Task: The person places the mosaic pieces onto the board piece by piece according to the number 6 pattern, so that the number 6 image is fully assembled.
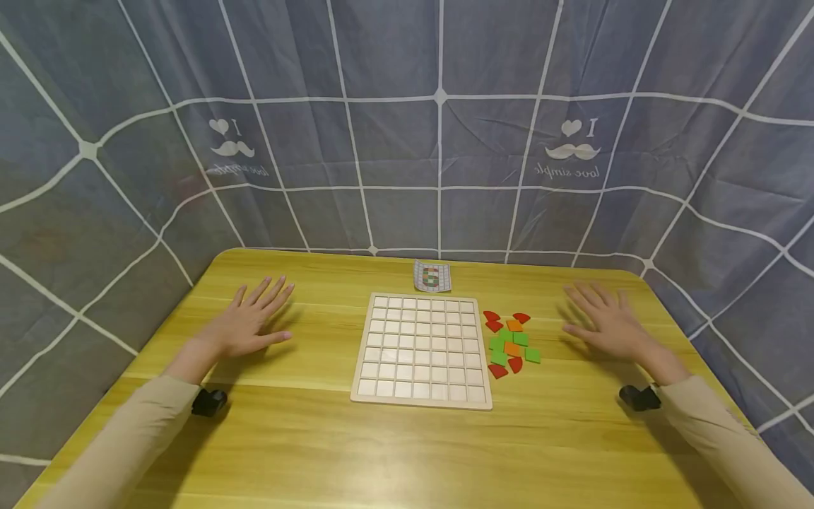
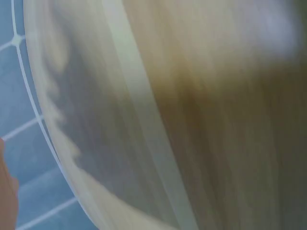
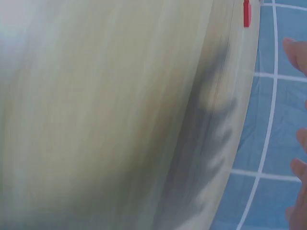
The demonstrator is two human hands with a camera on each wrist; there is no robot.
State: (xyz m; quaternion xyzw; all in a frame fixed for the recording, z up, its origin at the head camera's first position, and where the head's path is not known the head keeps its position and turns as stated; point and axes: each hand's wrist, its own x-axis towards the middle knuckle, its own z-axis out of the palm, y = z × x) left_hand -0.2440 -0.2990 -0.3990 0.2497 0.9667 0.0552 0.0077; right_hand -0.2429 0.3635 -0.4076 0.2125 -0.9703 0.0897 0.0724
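Note:
My left hand (image 1: 253, 322) is spread over the left side of the table, fingers straight and nothing in its grasp. Over the right side, my right hand (image 1: 610, 324) is likewise spread and holds nothing. It is nearest to a loose group of flat pieces: red quarter-circles (image 1: 498, 371), green squares (image 1: 532, 355) and orange squares (image 1: 511, 349). Between the hands lies a pale wooden board (image 1: 422, 351) with a grid of square recesses. Only a sliver of the left hand (image 2: 7, 196) shows in the left wrist view. Fingertips (image 3: 296, 53) appear at the right wrist view's edge.
Behind the board, a small printed card (image 1: 432, 277) shows a rounded figure in red, green and orange. The wood-grain table (image 1: 407, 452) has rounded far corners. A grey-blue curtain (image 1: 394, 141) with white lines surrounds it. Each wrist carries a black camera (image 1: 210, 401).

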